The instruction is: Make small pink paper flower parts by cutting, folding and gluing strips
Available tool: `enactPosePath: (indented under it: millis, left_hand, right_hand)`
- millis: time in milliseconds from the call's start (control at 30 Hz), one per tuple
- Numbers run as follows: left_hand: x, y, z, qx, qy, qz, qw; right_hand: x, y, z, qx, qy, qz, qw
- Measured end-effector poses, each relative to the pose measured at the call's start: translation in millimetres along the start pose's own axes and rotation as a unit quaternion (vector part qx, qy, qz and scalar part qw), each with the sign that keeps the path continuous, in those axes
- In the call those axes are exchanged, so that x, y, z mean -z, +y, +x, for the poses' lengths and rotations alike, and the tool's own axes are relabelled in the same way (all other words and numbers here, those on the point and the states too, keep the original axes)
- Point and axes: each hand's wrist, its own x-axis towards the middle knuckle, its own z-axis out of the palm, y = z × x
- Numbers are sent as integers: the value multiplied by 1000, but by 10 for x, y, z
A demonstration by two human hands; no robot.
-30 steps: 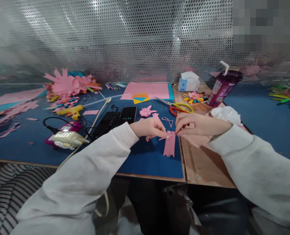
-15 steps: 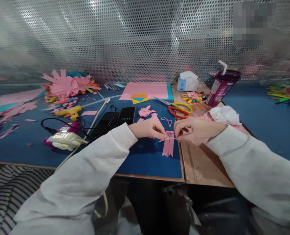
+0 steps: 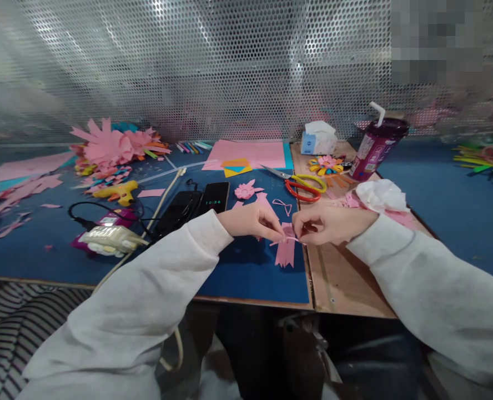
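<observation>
Between my two hands a thin pink paper strip (image 3: 291, 239) stretches across a pink paper piece (image 3: 286, 256) with notched lower ends, lying on the blue table. My left hand (image 3: 260, 221) pinches the strip's left part between thumb and finger. At the other end my right hand (image 3: 327, 223) is closed, its fingertips pinching the strip. Just beyond lie a small looped pink paper strip (image 3: 283, 207) and a pink paper flower (image 3: 246, 190). Scissors (image 3: 302, 184) with red and yellow handles rest behind my hands.
A purple cup (image 3: 375, 150) with a straw and a tissue box (image 3: 318, 139) stand at the back right. Phones (image 3: 215, 197), a power strip (image 3: 112, 240) with cables and a yellow glue gun (image 3: 119, 193) lie left. Pink paper sheets (image 3: 246, 153) lie at the back.
My right hand has shifted slightly left, toward my left hand, and the strip's middle sits a little lower. The other things stay where they were.
</observation>
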Motion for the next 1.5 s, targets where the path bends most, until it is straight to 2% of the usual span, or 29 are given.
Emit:
enactPosePath:
  millis: [200, 367, 600, 667, 800, 900, 1067, 1233, 1500]
  left_hand:
    - [-16, 7, -6, -5, 28, -36, 999]
    - [-1, -17, 9, -25, 45, -75, 996]
    - [45, -71, 22, -37, 82, -55, 994]
    - [46, -68, 29, -37, 113, -54, 991]
    - [-2, -56, 66, -27, 234, -81, 968]
    - [-72, -65, 106, -26, 284, -110, 952]
    - [-172, -94, 141, -43, 295, -156, 942]
    - [-241, -75, 122, -52, 313, -161, 935]
    - [-298, -49, 114, -50, 316, -177, 930]
  right_hand:
    - [-43, 27, 19, -7, 36, 74, 997]
    - [-58, 10, 37, -24, 99, 130, 986]
    - [-65, -23, 64, -15, 146, 164, 975]
    - [-103, -37, 84, -29, 193, 176, 965]
    - [-236, -99, 144, -72, 336, 187, 920]
    - [-362, -151, 187, -87, 394, 206, 891]
    - [-539, -124, 223, -89, 444, 249, 856]
    - [-611, -58, 238, -76, 485, 291, 822]
    - [-601, -98, 253, -81, 504, 282, 812]
